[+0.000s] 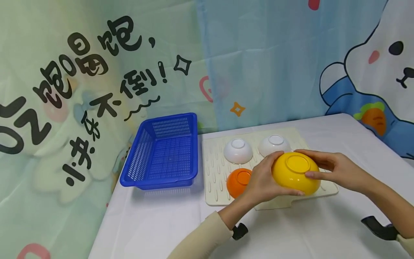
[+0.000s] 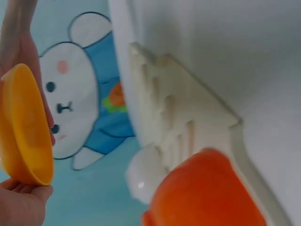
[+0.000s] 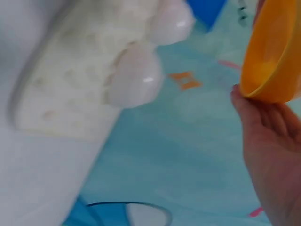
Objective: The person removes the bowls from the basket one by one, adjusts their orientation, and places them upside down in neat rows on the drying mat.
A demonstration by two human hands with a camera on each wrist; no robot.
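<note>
My left hand (image 1: 263, 180) and right hand (image 1: 336, 169) both curled round upturned yellow bowl (image 1: 295, 172), held just above drying mat (image 1: 213, 187), beside orange bowl (image 1: 238, 181). Step, I judge: bowl being lifted. Next calls for steady carry toward blue basket (image 1: 163, 153), clearing white bowls (image 1: 238, 150).

Plastics mostly, as I see them.
The yellow bowl (image 1: 295, 173) looks smooth, glossy plastic; the blue basket (image 1: 161, 153) perforated plastic; the cream mat (image 1: 213, 172) ribbed and matt.
</note>
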